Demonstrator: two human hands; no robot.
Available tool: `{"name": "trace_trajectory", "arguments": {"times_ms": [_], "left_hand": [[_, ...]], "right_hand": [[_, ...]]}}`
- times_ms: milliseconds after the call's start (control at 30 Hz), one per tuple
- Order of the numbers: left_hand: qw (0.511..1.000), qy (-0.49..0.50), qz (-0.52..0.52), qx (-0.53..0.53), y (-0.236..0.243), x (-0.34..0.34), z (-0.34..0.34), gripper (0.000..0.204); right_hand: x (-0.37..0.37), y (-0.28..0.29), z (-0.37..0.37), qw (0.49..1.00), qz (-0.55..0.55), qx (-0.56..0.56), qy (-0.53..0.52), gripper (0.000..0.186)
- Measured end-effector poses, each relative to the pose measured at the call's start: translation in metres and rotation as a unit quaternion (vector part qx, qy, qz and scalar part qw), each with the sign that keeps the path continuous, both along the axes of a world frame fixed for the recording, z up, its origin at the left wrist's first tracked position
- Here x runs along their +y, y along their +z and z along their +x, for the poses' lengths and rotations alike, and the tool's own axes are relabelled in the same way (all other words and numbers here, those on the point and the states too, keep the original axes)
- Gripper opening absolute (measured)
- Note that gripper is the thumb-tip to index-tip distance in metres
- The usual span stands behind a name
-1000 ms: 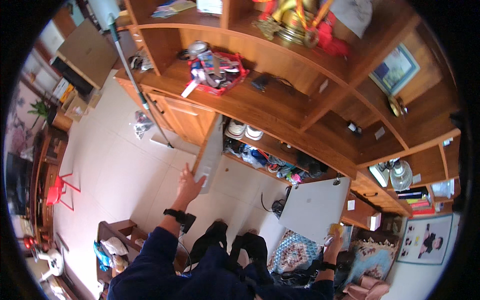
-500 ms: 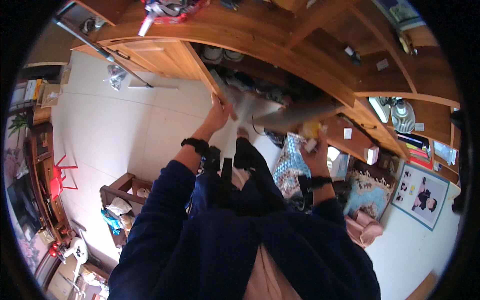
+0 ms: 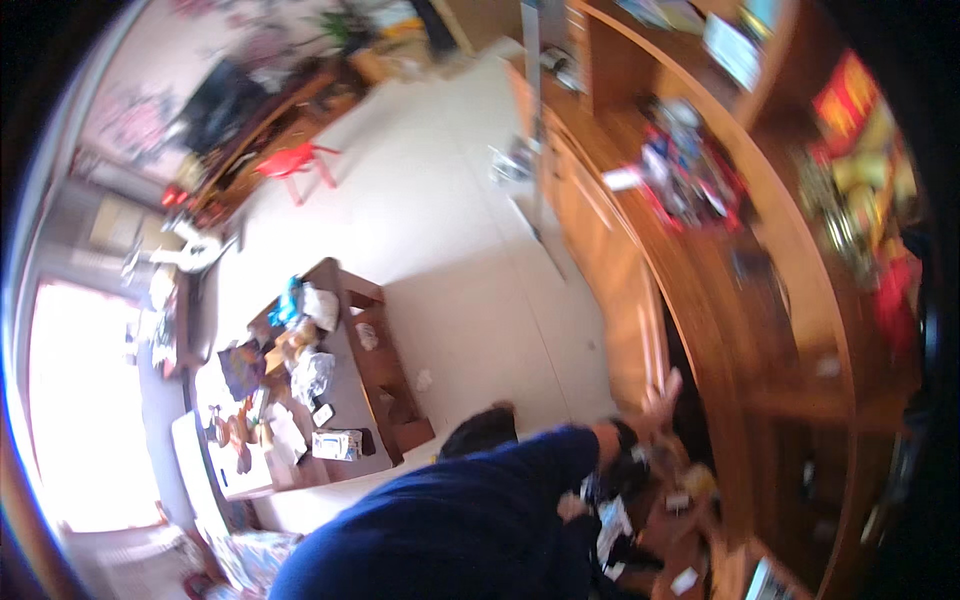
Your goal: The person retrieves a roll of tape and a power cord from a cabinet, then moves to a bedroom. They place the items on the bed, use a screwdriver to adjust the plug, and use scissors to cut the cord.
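Note:
My left hand (image 3: 655, 404), with a black band at its wrist, lies against the free edge of a wooden cabinet door (image 3: 612, 300). Its fingers look stretched out rather than wrapped round the wood. A dark gap (image 3: 684, 390) shows between the door and the cabinet. Lower down, my right hand (image 3: 662, 522) is badly smeared by motion. By its fingers is a blurred yellow thing (image 3: 702, 482) with a small white piece (image 3: 678, 501) beside it; what kind it is cannot be made out.
A grey pole (image 3: 533, 110) leans by the cabinet. A red basket of odds and ends (image 3: 690, 180) sits on the cabinet top. Left stands a cluttered table (image 3: 352, 400). Farther off are a red stool (image 3: 292, 160), a plastic bag (image 3: 513, 163) and a white fan (image 3: 195, 248).
My view has swung left, bringing the table and window into sight. My left hand's fingers have straightened at the door edge. The right hand has become more blurred and partly hidden.

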State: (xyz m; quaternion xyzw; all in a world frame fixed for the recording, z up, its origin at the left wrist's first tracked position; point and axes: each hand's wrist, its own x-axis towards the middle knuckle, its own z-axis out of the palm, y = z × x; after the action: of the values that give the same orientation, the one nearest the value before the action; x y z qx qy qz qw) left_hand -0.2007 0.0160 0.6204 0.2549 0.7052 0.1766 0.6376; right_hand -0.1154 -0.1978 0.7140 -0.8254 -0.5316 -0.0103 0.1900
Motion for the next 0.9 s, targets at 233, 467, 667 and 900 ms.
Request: {"name": "trace_trajectory", "arguments": {"times_ms": [233, 467, 667, 900], "left_hand": [[0.983, 0.020, -0.126, -0.129, -0.002, 0.037, 0.079, 0.114], [0.855, -0.019, -0.184, -0.485, 0.057, 0.076, -0.006, 0.106], [0.879, -0.233, -0.025, -0.415, 0.055, 0.150, -0.149, 0.079], [0.978, 0.024, 0.069, -0.194, 0.085, 0.248, -0.450, 0.035]], "right_hand": [[0.055, -0.039, 0.006, 0.987, 0.139, 0.075, -0.023, 0.082], [0.096, -0.026, 0.022, 0.675, 0.284, 0.601, -0.321, 0.064], [0.142, -0.027, 0.002, 0.823, 0.228, 0.492, -0.167, 0.053], [0.302, 0.009, -0.169, 0.824, 0.131, 0.543, -0.097, 0.051]]}}
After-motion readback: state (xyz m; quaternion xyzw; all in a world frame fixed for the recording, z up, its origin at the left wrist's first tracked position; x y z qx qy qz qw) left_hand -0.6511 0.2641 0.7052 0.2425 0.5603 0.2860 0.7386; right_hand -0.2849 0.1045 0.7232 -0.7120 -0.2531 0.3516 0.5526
